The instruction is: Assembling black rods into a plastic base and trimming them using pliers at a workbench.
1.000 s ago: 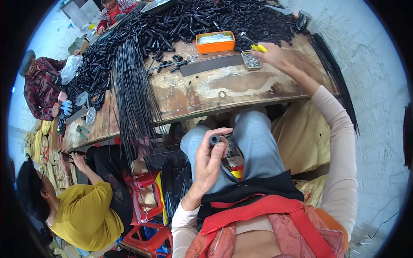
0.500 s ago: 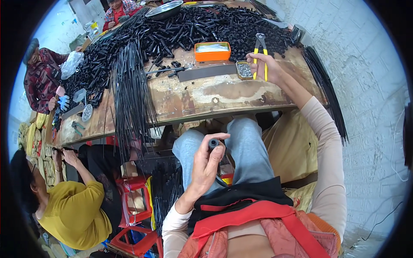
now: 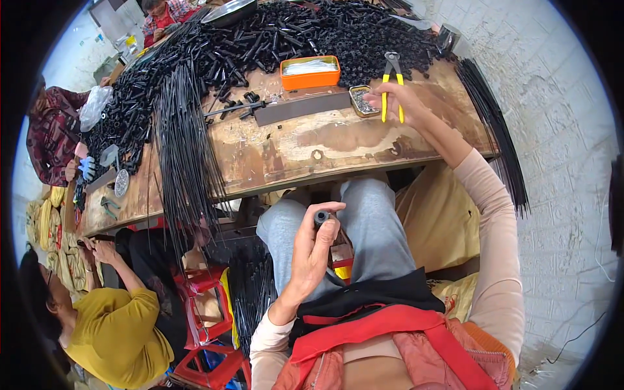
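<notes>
My left hand (image 3: 313, 250) is wrapped round a black tubular piece (image 3: 322, 217) above my lap, its hollow round end facing up between thumb and forefinger. Over the table's right part, my right hand (image 3: 404, 103) holds yellow-handled pincers (image 3: 392, 64), jaws pointing away from me. The fingers of that hand reach past one handle to the rim of a small rectangular tin (image 3: 364, 110), which holds many tiny silvery metal pieces. Whether the fingertips pinch one of these cannot be made out.
An orange box (image 3: 311, 79) of pale thin strips stands behind a flat dark bar (image 3: 302, 109). Black tubular parts (image 3: 260, 42) are heaped across the back. Thin black rods (image 3: 185, 136) overhang the table (image 3: 260, 162). A person in yellow (image 3: 120, 331) sits at left; others work beyond.
My right hand has shifted slightly, its fingers now lower and closer over the tin. The table scene has slid a little leftward in view. My left hand stays on the black tube.
</notes>
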### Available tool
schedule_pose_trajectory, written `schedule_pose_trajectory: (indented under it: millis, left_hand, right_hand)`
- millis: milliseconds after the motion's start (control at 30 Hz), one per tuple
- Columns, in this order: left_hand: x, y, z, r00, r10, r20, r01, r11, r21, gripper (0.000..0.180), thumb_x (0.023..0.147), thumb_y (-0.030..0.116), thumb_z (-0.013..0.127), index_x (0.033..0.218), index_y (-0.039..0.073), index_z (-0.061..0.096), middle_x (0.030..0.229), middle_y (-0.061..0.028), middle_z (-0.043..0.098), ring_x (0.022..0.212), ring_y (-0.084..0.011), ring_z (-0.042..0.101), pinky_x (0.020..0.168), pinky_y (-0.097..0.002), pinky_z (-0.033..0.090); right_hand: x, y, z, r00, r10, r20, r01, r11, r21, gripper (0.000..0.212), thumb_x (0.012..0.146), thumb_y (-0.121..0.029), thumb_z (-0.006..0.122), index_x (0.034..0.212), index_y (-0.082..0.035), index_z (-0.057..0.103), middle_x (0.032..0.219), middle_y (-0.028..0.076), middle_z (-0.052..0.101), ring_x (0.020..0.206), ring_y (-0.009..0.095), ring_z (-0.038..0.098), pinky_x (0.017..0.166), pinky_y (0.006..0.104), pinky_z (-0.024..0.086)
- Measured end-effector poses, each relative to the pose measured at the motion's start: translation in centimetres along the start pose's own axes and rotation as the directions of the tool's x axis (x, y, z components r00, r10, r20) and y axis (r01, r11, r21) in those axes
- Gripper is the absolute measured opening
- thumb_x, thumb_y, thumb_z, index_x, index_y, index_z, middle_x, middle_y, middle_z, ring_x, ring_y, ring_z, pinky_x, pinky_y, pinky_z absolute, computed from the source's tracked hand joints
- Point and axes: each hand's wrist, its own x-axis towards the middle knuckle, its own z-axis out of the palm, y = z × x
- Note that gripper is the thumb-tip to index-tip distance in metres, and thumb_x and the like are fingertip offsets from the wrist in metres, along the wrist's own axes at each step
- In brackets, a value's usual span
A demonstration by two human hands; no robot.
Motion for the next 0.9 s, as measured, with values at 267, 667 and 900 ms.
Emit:
schedule_pose_trajectory:
  millis: [267,667,900]
  left_hand:
    - [-1.7,0.8,0.7,0.996,0.076,-0.044,-0.072,0.993,0.093,0.035,0.104,0.027,0.044,0.123,-0.001,0.052,0.074,0.0012,0.044,0.066,-0.007,0.038,0.06,-0.0218,0.03]
    - [-4.3,2.3,1.9,0.975,0.165,0.146,-0.164,0.986,-0.016,0.057,0.105,0.043,0.034,0.132,-0.004,0.051,0.072,0.003,0.046,0.067,-0.0063,0.038,0.064,-0.0213,0.032]
    - [-5.5,2.5,2.0,0.977,0.157,0.141,-0.153,0.987,-0.041,0.059,0.105,0.045,0.034,0.133,-0.004,0.05,0.074,0.0029,0.048,0.067,-0.0062,0.039,0.065,-0.0209,0.033]
  right_hand:
    - [-8.9,1.4,1.8,0.972,-0.233,-0.008,0.216,0.91,-0.355,0.02,0.088,-0.012,0.066,0.099,0.002,0.058,0.093,0.011,0.067,0.082,0.017,0.067,0.07,0.0279,0.054]
    - [-26.6,6.1,10.7,0.584,-0.567,0.581,0.811,0.45,-0.375,0.024,0.082,0.012,0.067,0.102,0.001,0.057,0.097,0.011,0.065,0.093,0.017,0.064,0.081,0.0297,0.051]
    - [-27.3,7.6,11.4,0.7,-0.555,0.449,0.707,0.629,-0.324,0.023,0.084,0.008,0.068,0.104,0.001,0.058,0.098,0.009,0.067,0.093,0.013,0.063,0.084,0.0289,0.051]
